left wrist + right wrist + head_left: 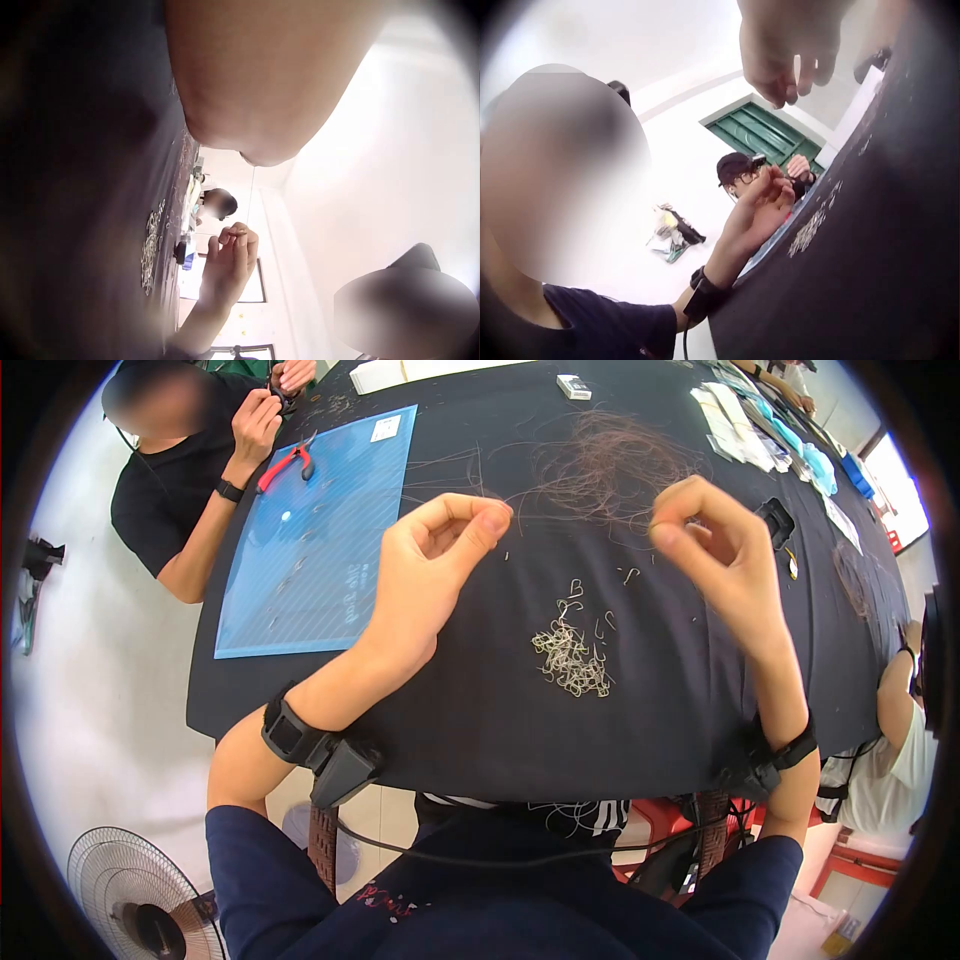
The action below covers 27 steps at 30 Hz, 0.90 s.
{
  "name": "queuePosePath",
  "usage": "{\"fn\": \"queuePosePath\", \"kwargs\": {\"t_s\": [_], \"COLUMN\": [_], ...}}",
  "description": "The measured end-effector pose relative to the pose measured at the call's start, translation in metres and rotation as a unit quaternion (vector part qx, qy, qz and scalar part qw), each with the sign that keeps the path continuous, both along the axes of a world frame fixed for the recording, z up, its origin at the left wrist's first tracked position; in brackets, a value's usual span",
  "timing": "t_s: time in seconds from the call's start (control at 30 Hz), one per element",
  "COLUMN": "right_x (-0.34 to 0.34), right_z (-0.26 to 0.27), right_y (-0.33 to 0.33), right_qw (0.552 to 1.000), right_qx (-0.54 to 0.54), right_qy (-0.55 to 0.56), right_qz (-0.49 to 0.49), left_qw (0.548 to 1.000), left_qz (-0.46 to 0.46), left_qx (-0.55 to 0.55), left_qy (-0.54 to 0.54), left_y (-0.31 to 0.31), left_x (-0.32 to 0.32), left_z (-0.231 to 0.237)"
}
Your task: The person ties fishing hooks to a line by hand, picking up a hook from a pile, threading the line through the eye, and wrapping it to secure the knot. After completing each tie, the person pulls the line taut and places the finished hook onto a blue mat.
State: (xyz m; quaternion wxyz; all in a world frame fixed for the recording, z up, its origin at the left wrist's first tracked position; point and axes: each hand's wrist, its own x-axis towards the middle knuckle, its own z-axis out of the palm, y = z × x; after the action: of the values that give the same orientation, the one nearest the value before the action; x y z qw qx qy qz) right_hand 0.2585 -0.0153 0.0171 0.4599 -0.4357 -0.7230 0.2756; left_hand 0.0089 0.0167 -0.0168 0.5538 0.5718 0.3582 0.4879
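Both hands are raised over the dark tablecloth, a little apart, thumb and fingertips together. My left hand [428, 565] pinches a thin fishing line [253, 196], which runs across to my right hand [722, 560]. That hand pinches the line too, and a tiny golden bit shows at its fingertips in the left wrist view; it is too small to make out. Below and between the hands lies a pile of metal fish hooks [572, 660], with a few loose hooks around it. Beyond the hands spreads a loose tangle of brown line [610, 470].
Left of my hands lies a blue folder [330, 560] with red-handled pliers [287, 468] on it. A small white box [573, 387] stands at the far side, and plastic packets [735, 425] lie far right. Another person [165, 490] sits at the left; a fan [140, 900] stands lower left.
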Motion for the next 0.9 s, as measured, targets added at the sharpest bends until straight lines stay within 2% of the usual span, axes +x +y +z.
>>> {"fn": "queuePosePath", "kwargs": {"t_s": [0.03,0.1,0.27,0.37,0.6,0.9], "right_x": [0.009,0.025,0.055,0.070,0.095,0.131], "right_z": [0.002,0.004,0.006,0.002,-0.005,-0.017], "right_y": [0.004,0.012,0.025,0.031,0.043,0.056], "right_qw": [1.000,1.000,0.995,0.989,0.980,0.961], "right_qx": [-0.025,-0.007,0.018,-0.027,-0.001,0.021], "right_qy": [0.013,0.005,-0.006,-0.001,0.072,0.107], "right_qz": [0.008,-0.004,-0.095,-0.148,-0.183,-0.255], "left_qw": [1.000,0.999,0.998,0.997,0.995,0.993], "left_qz": [0.010,0.034,0.067,0.080,0.101,0.115], "left_qx": [-0.001,0.002,0.004,-0.001,0.000,0.037], "left_qy": [-0.001,-0.001,-0.005,-0.002,-0.010,-0.009], "left_y": [0.004,0.012,0.021,0.021,0.022,0.026], "left_x": [-0.002,-0.006,-0.010,-0.010,-0.011,-0.013], "left_z": [-0.001,-0.002,-0.005,-0.006,-0.007,-0.011]}}
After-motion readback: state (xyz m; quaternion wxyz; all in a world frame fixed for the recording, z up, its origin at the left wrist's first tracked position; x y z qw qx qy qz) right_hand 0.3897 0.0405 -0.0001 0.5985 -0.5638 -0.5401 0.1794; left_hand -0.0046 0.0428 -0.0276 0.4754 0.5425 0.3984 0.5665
